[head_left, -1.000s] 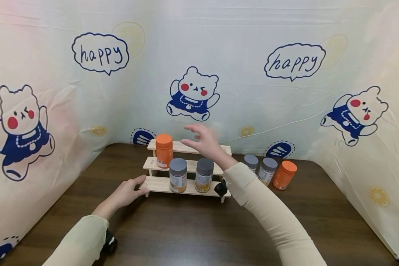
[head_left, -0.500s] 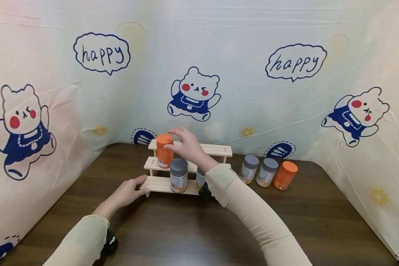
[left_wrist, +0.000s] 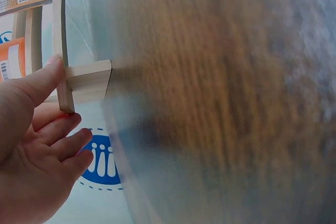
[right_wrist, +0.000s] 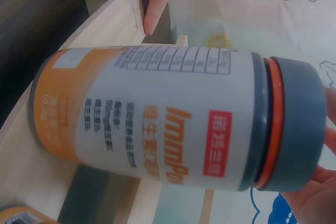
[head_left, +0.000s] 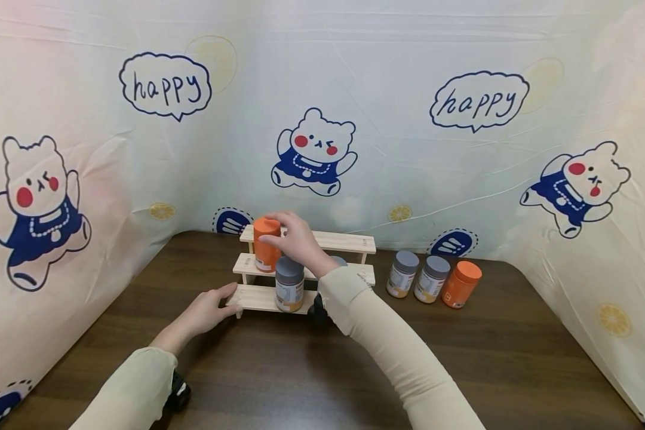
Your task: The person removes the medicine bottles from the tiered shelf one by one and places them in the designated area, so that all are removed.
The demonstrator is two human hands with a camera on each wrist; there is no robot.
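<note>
A three-tier wooden rack (head_left: 349, 242) stands on the table. My left hand (head_left: 206, 310) pinches the left end of its lowest board, thumb and index finger on either side in the left wrist view. On the middle tier's left stands an orange bottle (head_left: 263, 251) with an orange cap. My right hand (head_left: 300, 240) holds that bottle near its cap, thumb in front, fingers behind. A grey-capped supplement jar (head_left: 289, 289) stands on the lowest tier and fills the right wrist view, hiding the orange bottle there. Another grey cap (head_left: 340, 261) shows behind my right wrist.
Right of the rack, two grey-capped jars (head_left: 401, 275) and a second orange bottle (head_left: 461, 285) stand in a row on the dark wooden table (head_left: 279, 382). A printed cloth (head_left: 387, 119) hangs behind and at both sides.
My right hand has moved left from above the rack to the orange bottle, and its fingers have closed in around the cap. My left hand has stayed on the rack's end.
</note>
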